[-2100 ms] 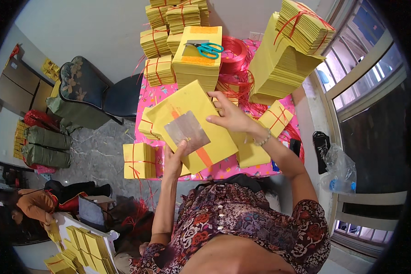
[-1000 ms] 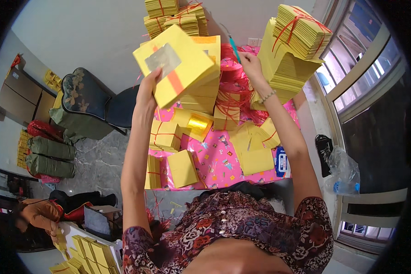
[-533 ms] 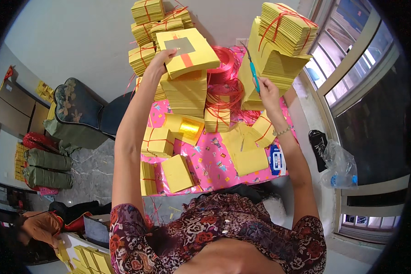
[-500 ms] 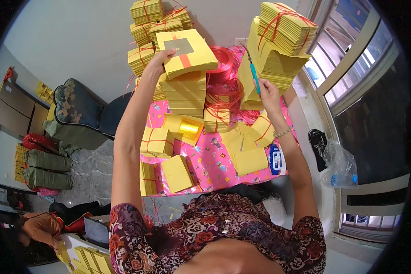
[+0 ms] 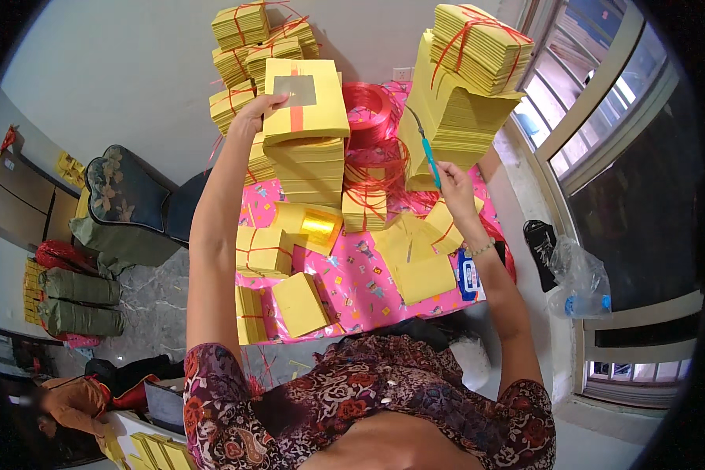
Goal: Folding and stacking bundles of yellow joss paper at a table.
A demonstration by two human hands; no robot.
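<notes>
At the far middle of the table, my left hand (image 5: 258,113) grips the left edge of a bundle of yellow paper (image 5: 329,106), thumb on top. This bundle has a grey square and a red stripe on its top face and lies over a tall yellow paper stack (image 5: 309,172). My right hand (image 5: 456,192) is closed around the teal handle of a thin tool with a curved dark blade (image 5: 428,153). Its blade points up and away, apart from the paper. Between the hands are a red ribbon roll (image 5: 368,113) and a smaller yellow bundle (image 5: 364,210) under loose red ribbon.
Ribbon-tied yellow bundles (image 5: 239,27) are piled at the back left; a tall yellow stack (image 5: 466,117) stands at the right. Loose sheets and a blue-white packet (image 5: 469,278) lie on the pink table cover (image 5: 360,290). A dark chair (image 5: 129,184) stands left; another person (image 5: 74,403) is at lower left.
The top bundle has turned and now sits squarer over the tall stack, my left hand still on it. My right hand with the tool has shifted slightly left and nearer; the view has moved a little.
</notes>
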